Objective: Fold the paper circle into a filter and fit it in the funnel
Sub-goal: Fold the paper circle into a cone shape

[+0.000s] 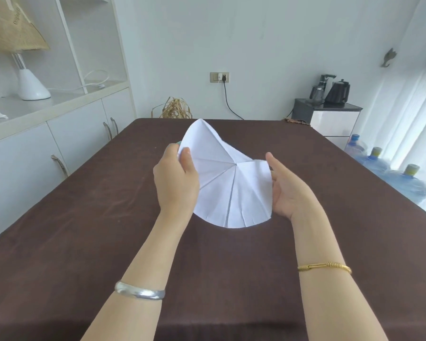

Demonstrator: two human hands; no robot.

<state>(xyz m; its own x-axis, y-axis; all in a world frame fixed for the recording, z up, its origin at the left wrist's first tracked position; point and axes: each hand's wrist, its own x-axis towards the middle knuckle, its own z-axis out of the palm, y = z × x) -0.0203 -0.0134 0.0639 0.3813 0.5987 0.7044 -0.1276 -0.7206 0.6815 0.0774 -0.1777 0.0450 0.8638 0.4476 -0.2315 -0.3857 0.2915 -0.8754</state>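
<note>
A white paper circle (228, 178) with several creases radiating from its centre is held above the brown table (84, 230). My left hand (175, 180) pinches its left edge, thumb on top. My right hand (289, 190) holds the right edge, thumb up and fingers behind the sheet. The far part of the paper bends upward into a peak. A small greenish bit (178, 143) shows just behind my left fingers; what it is cannot be told. No funnel is plainly visible.
White cabinets with handles (59, 143) run along the table's left side. A dark side cabinet with kettles (330, 107) and blue water bottles (379, 163) stand at the right. A straw object (175, 109) sits beyond the table's far edge.
</note>
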